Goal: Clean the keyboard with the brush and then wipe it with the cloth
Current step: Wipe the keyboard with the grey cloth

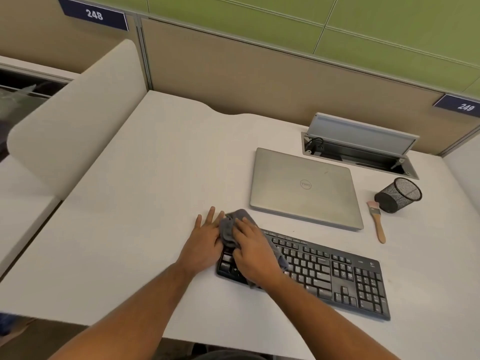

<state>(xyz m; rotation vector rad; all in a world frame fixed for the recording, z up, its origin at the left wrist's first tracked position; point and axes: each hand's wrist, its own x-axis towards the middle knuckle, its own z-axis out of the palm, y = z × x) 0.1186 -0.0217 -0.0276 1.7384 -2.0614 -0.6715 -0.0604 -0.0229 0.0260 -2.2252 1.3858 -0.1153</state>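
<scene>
White desk (145,178) under us, tan cubicle panels behind. Our right hand (255,252) presses the grey cloth (230,227) on the black keyboard's (324,271) left end; our left hand (205,239) lies flat beside it.

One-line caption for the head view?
Right hand wipes the black keyboard's left end with a grey cloth; left hand steadies it; brush lies aside.

An office: numbered cubicle partitions (259,81) around a white desk (155,178) with a laptop (304,187).
</scene>
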